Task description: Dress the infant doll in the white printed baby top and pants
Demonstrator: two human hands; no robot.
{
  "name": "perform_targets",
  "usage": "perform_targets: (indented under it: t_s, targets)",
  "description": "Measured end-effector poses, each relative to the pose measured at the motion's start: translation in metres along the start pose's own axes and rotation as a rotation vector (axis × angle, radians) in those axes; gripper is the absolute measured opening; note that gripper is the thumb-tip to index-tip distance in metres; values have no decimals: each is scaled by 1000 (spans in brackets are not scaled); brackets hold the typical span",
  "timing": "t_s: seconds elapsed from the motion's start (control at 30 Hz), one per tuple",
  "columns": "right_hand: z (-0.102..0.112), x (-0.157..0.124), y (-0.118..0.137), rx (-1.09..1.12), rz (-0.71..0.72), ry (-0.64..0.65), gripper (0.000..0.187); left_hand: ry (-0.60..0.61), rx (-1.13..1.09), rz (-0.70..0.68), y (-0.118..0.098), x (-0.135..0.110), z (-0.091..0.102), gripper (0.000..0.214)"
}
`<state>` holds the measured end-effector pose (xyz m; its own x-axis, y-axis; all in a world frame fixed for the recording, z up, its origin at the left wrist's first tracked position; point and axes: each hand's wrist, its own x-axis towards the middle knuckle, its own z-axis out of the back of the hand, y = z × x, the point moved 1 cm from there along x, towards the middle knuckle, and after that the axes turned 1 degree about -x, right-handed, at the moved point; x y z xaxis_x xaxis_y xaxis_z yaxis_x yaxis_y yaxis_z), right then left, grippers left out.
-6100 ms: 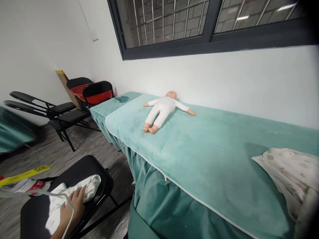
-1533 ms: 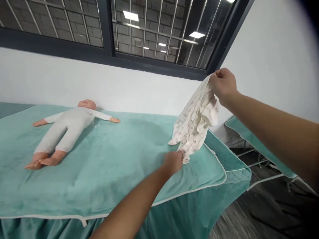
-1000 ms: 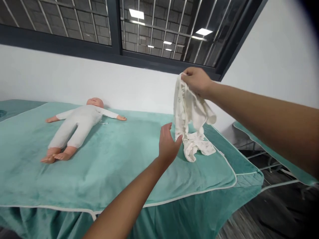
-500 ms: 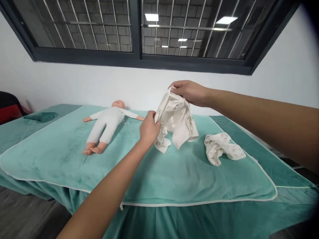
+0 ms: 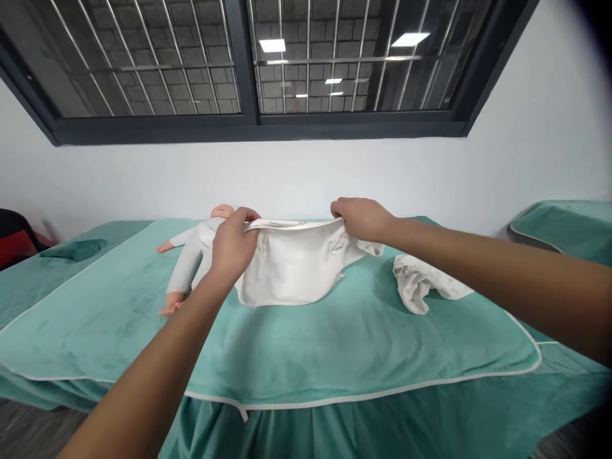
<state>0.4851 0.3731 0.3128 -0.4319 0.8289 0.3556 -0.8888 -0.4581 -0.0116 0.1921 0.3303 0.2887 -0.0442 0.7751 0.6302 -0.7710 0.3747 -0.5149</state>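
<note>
A small white baby shirt hangs stretched between my two hands, just above the green blanket. My left hand is closed on its upper left edge, my right hand on its upper right edge. A short sleeve with a small print pokes out under my right hand. Behind my left hand lies a baby doll in a white suit, on its back and partly covered by my hand and forearm. To the right, a crumpled white printed baby garment rests on the blanket, partly behind my right forearm.
The light green blanket with white edging covers a bed draped in darker green cloth. At the far right is a folded green cloth. A red and black object stands at the far left. Behind are a white wall and a barred window.
The bunched shirt has been spread out flat between my hands. My left hand moved left, in front of the doll, and my right hand came lower. The view has shifted slightly.
</note>
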Motion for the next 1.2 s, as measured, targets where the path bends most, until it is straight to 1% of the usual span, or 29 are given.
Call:
perform_targets:
  t_s: [0.03, 0.1, 0.2, 0.27, 0.33, 0.4, 0.47, 0.53, 0.6, 0.67, 0.73, 0.77, 0.8, 0.83, 0.87, 0.9, 0.93, 0.97, 1.03, 1.07, 1.13, 1.2]
  targets:
    - [-7, -2, 2, 50, -28, -9, 26, -3, -10, -6, -2, 0, 1, 16]
    - [-23, -7, 0, 214, -131, -46, 24, -8, -24, 21, -2, -2, 4, 18]
    - [-49, -21, -14, 426, -325, -173, 24, 14, -27, 112, 9, -10, 8, 22]
    - [-65, -34, -26, 476, -418, -246, 26, 28, -17, 172, 18, -17, 10, 25]
    - [-76, -47, -36, 460, -457, -259, 29, 15, 4, 213, 26, -22, 12, 26]
    - [-78, -57, -43, 376, -437, -202, 33, -9, 42, 233, 31, -24, 15, 26]
    - [-73, -59, -50, 261, -410, -99, 36, -1, 102, 237, 35, -21, 18, 27]
    - [-64, -52, -57, 154, -414, 20, 38, 51, 180, 251, 41, -12, 19, 30]
    - [-59, -41, -62, 65, -413, 140, 39, 113, 274, 281, 48, -1, 14, 34]
    - [-62, -31, -58, -4, -392, 219, 38, 175, 374, 308, 56, 7, -2, 39]
    - [-77, -28, -42, -56, -378, 222, 38, 231, 474, 295, 62, 5, -29, 39]
    - [-88, -31, -28, -84, -372, 203, 39, 262, 513, 254, 64, -1, -45, 37]
    - [-101, -35, -13, -110, -348, 172, 42, 268, 563, 195, 64, -10, -63, 35]
    - [-115, -40, 4, -120, -302, 152, 44, 275, 596, 127, 63, -22, -81, 35]
    - [-131, -46, 21, -119, -230, 135, 44, 338, 568, 54, 62, -35, -99, 34]
    - [-145, -52, 37, -84, -123, 105, 43, 427, 490, -10, 60, -48, -115, 35]
    - [-159, -57, 49, -11, -79, 110, 41, 477, 448, -32, 60, -60, -129, 37]
    - [-172, -60, 56, 47, -114, 122, 40, 508, 417, -37, 60, -69, -141, 37]
    - [-191, -60, 60, 108, -221, 138, 37, 528, 379, -5, 63, -77, -157, 37]
    - [-197, -57, 58, 120, -286, 141, 37, 526, 369, 20, 66, -76, -162, 36]
    - [-203, -47, 48, 142, -378, 140, 37, 520, 346, 73, 72, -66, -170, 33]
    - [-204, -36, 38, 170, -420, 134, 38, 492, 324, 127, 75, -53, -176, 30]
